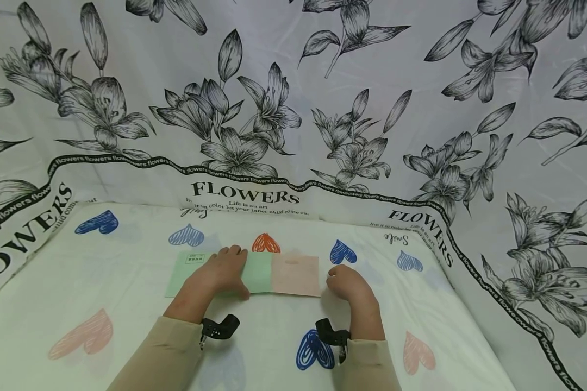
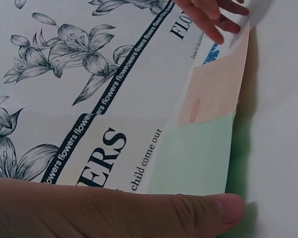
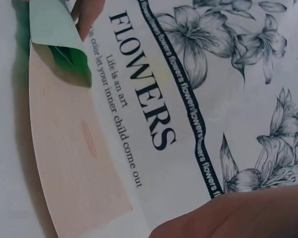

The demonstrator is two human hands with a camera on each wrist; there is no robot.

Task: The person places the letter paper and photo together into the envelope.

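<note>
A flat light-green paper envelope [image 1: 258, 271] lies on the heart-printed cloth, with a small printed box at its far left corner. From its right end sticks a pale pink paper piece [image 1: 295, 277] bearing a faint oval mark; the right wrist view shows the green mouth [image 3: 69, 62] bulging above it. My left hand [image 1: 222, 271] grips the envelope across its width, fingers toward the far edge and thumb [image 2: 228, 208] at the near edge. Just right of the pink end, apart from it, is my right hand [image 1: 348, 282], its fingers [image 2: 223, 25] loosely bent and holding nothing.
A white cloth [image 1: 142, 271] with coloured hearts covers the surface. Behind it and at both sides rises a white curtain [image 1: 283, 108] with black lily prints and lettering. Each wrist carries a black device, the left one [image 1: 221, 327] and the right one [image 1: 331, 332].
</note>
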